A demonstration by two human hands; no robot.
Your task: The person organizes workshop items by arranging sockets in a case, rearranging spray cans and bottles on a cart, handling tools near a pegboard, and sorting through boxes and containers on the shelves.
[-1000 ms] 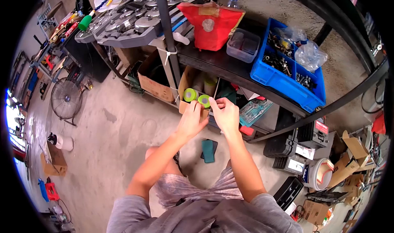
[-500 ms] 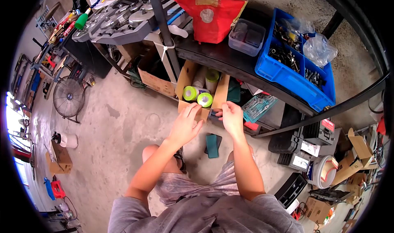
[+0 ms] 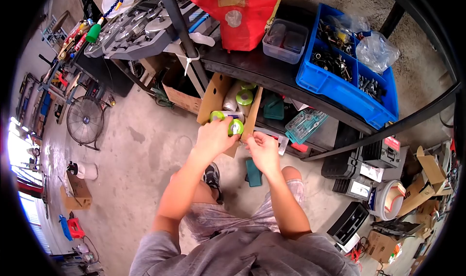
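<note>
An open cardboard box (image 3: pixel 213 94) juts from the lower shelf, holding several cans or rolls with bright green ends. My left hand (image 3: pixel 213 140) is at its front wall, fingers curled over the top beside a green-ended cylinder (image 3: pixel 236 127); the fingertips are partly hidden. My right hand (image 3: pixel 262 148) pinches the box's front right corner between thumb and fingers. Another green-ended cylinder (image 3: pixel 244 98) stands deeper in the box, near a whitish one (image 3: pixel 232 97).
Above the box runs a dark shelf (image 3: pixel 233 62) bearing a red bag (image 3: pixel 242 23), a clear tub (image 3: pixel 285 40) and a blue bin (image 3: pixel 315 79) of hardware. A teal tool case (image 3: pixel 306 125) lies right of the box. Between my feet is a flat teal object (image 3: pixel 253 173). A fan (image 3: pixel 85 120) stands left.
The box sits slightly farther out from the shelf, toward me. My left hand has moved onto its front wall, and my right hand has come down and left to the front corner.
</note>
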